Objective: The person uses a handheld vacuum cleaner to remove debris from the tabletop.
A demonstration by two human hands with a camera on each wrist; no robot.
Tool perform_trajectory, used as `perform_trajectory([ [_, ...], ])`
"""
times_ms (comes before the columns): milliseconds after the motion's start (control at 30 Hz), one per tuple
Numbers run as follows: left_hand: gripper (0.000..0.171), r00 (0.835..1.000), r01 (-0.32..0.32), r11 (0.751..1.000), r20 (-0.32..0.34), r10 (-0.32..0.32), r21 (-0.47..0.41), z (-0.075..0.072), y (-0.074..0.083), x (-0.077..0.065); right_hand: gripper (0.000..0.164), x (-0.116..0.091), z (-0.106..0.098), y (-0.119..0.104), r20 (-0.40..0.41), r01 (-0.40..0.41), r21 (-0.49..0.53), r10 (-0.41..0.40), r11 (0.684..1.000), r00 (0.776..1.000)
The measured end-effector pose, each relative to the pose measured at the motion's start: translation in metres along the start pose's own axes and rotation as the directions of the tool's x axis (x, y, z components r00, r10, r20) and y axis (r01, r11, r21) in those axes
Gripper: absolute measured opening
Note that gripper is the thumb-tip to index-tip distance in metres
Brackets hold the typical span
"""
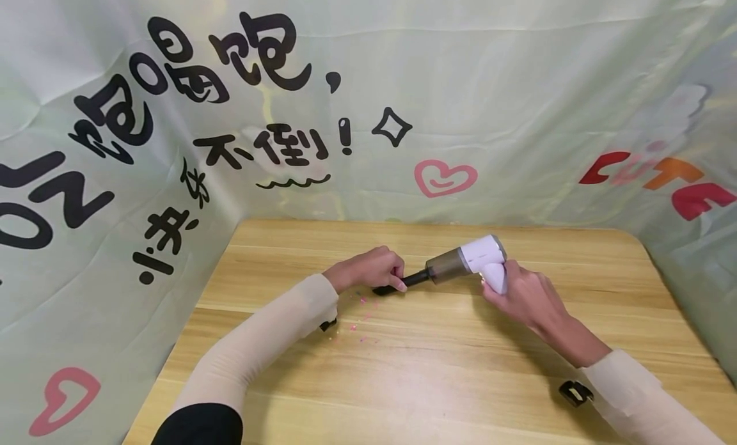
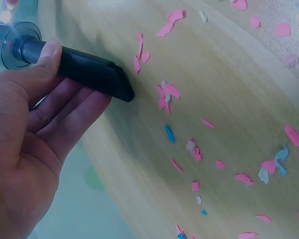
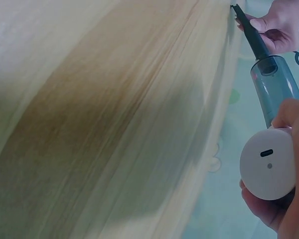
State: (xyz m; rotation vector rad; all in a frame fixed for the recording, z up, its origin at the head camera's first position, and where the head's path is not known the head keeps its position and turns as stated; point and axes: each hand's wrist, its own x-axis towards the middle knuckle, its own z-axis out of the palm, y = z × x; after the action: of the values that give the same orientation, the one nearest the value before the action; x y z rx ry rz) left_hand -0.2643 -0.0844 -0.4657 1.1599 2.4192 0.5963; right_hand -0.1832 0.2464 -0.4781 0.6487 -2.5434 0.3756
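1. Vacuum (image 1: pixel 451 266): held over the table (image 1: pixel 460 362), its nozzle (image 2: pixel 89 73) near scraps (image 2: pixel 169 133).
2. Left hand (image 1: pixel 375 268): thumb and fingers pinch the nozzle, probably steadying its aim.
3. Right hand (image 1: pixel 532 296): fingers curled around the handle (image 1: pixel 495 277), likely bearing the weight.

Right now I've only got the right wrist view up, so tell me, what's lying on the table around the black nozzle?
Observer: Small scraps are scattered over the wooden table near the black nozzle.
Operator: What colours are they?
Observer: In the left wrist view they are mostly pink, with a few blue and pale ones.
Operator: And which way do they lie from the nozzle?
Observer: In the head view, the ones I can make out lie mostly on the person's side of it, a little to the left.
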Motion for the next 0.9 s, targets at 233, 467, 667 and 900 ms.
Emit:
perform_trajectory([
  [233, 0.019, 1.000, -0.018, 1.000, -0.004, 0.018, 0.020, 0.002, -0.001, 0.001, 0.044, -0.003, -0.001, 0.000, -0.012, -0.007, 0.010, 0.007, 1.000, 1.000],
  [467, 0.018, 1.000, -0.012, 1.000, -0.003, 0.012, 0.025, 0.004, 0.003, -0.002, 0.044, -0.005, -0.001, -0.001, -0.026, 0.006, 0.013, -0.006, 1.000, 1.000],
  [667, 0.019, 1.000, -0.019, 1.000, 0.002, 0.019, 0.010, 0.007, 0.006, -0.003, 0.044, -0.008, -0.003, -0.002, -0.023, 0.005, 0.017, -0.005, 1.000, 1.000],
  [900, 0.019, 0.999, -0.041, 0.999, 0.004, 0.041, -0.009, 0.008, 0.008, -0.005, 0.042, -0.012, -0.004, -0.001, -0.031, 0.008, 0.028, -0.007, 1.000, 0.999],
])
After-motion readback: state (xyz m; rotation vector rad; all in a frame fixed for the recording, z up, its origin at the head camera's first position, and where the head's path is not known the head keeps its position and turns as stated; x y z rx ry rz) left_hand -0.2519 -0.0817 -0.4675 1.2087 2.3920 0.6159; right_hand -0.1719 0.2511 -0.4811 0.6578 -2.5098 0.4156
